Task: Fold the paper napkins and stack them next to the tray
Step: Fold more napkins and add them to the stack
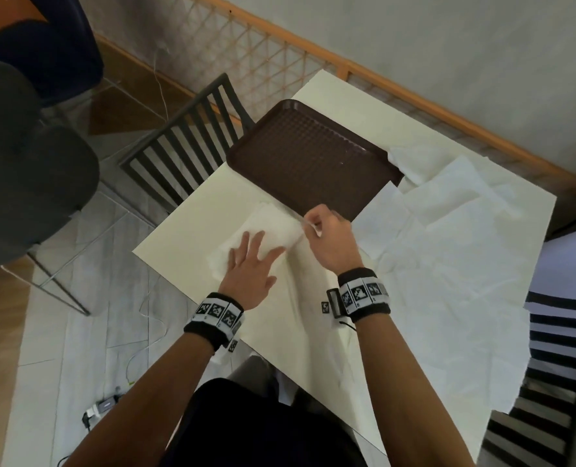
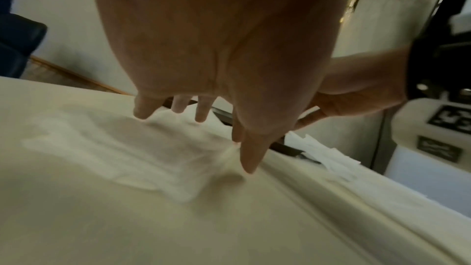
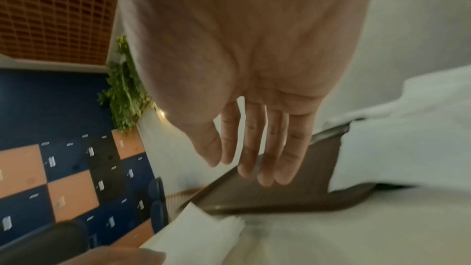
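Napkins first: we see a folded paper napkin (image 1: 263,227) lying flat on the pale surface (image 1: 185,237), just beside the near long edge of the brown tray (image 1: 313,156). Our left hand (image 1: 251,264) rests on it with fingers straight and spread, palm down, pressing the near part of the napkin; the left wrist view shows those fingertips (image 2: 142,112) touching the white paper. Our right hand (image 1: 327,237) sits at the napkin's right end, close to the tray's corner. From the head view its fingers look bent in over the napkin's edge, yet the right wrist view shows its fingers (image 3: 257,148) hanging long and loose above the tray (image 3: 293,184) with nothing between them, so we read this hand as relaxed and holding nothing. To the right of the tray, a spread of loose unfolded napkins (image 1: 448,247) covers much of the surface, one sheet overlapping the tray's far right corner. Both wrists carry dark bands with black-and-white markers (image 1: 364,294). A dark slatted chair (image 1: 185,153) stands at the surface's left side.
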